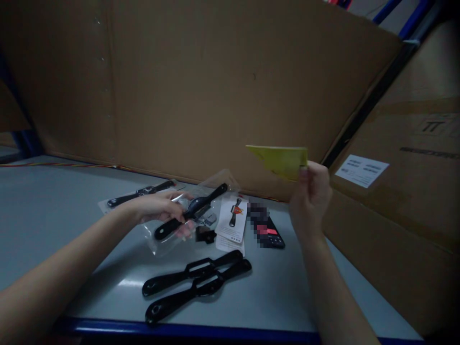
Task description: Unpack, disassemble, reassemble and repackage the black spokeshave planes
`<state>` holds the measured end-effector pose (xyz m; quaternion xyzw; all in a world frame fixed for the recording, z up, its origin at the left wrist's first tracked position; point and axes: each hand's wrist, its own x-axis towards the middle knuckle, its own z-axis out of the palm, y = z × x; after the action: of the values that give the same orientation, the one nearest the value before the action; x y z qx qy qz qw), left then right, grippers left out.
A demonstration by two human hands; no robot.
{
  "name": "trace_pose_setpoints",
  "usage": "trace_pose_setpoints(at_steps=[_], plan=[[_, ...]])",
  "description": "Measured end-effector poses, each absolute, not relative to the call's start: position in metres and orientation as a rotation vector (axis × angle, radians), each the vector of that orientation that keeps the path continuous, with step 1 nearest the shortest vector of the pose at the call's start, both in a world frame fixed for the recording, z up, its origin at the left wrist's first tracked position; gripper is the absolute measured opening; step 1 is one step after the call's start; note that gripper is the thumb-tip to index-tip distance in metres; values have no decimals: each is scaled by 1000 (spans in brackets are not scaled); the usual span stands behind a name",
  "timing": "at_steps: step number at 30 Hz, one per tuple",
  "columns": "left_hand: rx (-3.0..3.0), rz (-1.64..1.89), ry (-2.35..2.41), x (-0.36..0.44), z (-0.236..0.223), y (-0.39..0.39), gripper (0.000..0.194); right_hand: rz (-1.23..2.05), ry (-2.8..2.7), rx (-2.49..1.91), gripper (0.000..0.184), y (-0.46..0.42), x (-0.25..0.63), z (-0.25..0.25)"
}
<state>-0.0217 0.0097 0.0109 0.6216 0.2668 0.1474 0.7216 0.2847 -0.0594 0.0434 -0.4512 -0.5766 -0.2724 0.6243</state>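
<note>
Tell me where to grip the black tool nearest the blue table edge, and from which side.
Take the front black tool by its left handle, probably from above, on the blue table edge side. That handle angles toward the edge, with a visible gap to the neighbouring black tool; their right ends lie close together, so gripping there might catch both.

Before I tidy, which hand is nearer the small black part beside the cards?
Left: left hand just left of the small black part; right hand raised, farther right.
</note>
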Motion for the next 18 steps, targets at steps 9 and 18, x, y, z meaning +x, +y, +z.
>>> trace_pose_setpoints(at_steps=[9,18], plan=[[1484,33,405,-47,7,29,89,-706,-1868,-1537,30,-61,304,52],[1747,-54,210,-52,10,34,74,-608,-2033,-1652,29,-53,322,45]])
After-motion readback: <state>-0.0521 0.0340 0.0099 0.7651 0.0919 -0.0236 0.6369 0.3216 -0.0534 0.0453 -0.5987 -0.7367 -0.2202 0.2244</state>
